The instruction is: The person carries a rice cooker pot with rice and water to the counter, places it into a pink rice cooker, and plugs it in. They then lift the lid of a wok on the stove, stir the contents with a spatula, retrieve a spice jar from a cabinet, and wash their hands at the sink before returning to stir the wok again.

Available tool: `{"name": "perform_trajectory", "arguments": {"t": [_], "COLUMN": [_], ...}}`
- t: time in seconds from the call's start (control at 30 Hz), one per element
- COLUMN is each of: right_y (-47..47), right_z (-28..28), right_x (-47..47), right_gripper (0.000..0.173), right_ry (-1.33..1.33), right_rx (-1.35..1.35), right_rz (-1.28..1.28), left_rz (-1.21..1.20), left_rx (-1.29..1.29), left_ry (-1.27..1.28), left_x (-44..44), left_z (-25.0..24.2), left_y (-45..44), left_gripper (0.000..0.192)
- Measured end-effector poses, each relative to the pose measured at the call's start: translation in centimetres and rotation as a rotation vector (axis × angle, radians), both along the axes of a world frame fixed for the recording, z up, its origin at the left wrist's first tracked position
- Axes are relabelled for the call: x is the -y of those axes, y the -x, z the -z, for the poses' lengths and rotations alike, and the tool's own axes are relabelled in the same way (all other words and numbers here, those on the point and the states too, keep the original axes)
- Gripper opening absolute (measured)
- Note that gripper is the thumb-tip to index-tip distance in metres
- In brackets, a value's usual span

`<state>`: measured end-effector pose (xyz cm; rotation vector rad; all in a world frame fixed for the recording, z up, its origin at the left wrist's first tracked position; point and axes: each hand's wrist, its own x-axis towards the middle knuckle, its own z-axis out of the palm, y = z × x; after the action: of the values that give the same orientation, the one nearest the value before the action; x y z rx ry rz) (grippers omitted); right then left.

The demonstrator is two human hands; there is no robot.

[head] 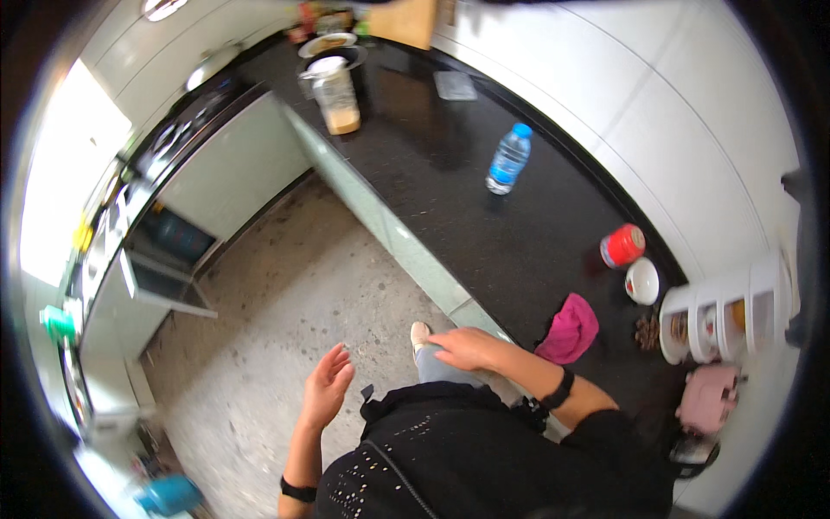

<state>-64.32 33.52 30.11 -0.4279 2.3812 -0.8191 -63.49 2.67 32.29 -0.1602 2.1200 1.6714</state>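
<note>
My left hand (329,384) is raised over the floor, its fingers slightly bent and apart, holding nothing. In front of my body, near the edge of the black countertop (454,214), is my right hand (463,349), also holding nothing. A crumpled pink cloth (569,329) lies on the counter beyond my right forearm. Farther along stands a water bottle with a blue cap (508,161). A red-lidded jar (622,246) and a small white bowl (642,281) are by the wall. At the far end, a clear pitcher (336,97) holds some tan liquid.
A white tiered rack (720,318) and a pink appliance (708,399) stand at the right. A cabinet door (165,289) hangs open at the left, near a gas cylinder (175,235). One shoe (420,333) shows on the concrete floor (272,311). A clear flat container (456,85) lies by the wall.
</note>
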Motion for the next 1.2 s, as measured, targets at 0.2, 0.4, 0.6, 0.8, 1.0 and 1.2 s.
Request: {"name": "perform_trajectory", "arguments": {"t": [0.2, 0.4, 0.6, 0.8, 1.0, 1.2], "right_y": [8.7, 11.4, 11.5, 15.2, 19.8, 26.0], "right_z": [-0.6, -2.3, -1.6, -2.8, -3.8, -3.1], "right_x": [1.8, 2.6, 6.6, 14.0, 19.0, 21.5], "right_gripper": [0.028, 0.027, 0.025, 0.043, 0.045, 0.044], "right_ry": [-0.009, -0.001, -0.078, -0.033, -0.084, -0.063], "right_rx": [0.05, 0.028, 0.07, 0.132, 0.098, 0.006], "right_rz": [-0.018, 0.216, 0.346, 0.342, 0.276, 0.084], "left_rz": [0.021, 0.2, 0.463, 0.506, 0.423, 0.241], "left_rx": [0.09, 0.173, 0.062, 0.028, -0.043, -0.046], "left_ry": [0.064, 0.044, 0.054, 0.112, 0.048, 0.04], "left_x": [1.5, 2.0, 3.5, 9.8, 16.7, 20.9], "left_z": [0.1, 0.9, 0.7, -0.8, -2.6, -2.6], "left_y": [7.5, 14.6, 23.2, 28.9, 31.5, 32.7], "left_gripper": [0.051, 0.053, 0.049, 0.047, 0.05, 0.049]}}
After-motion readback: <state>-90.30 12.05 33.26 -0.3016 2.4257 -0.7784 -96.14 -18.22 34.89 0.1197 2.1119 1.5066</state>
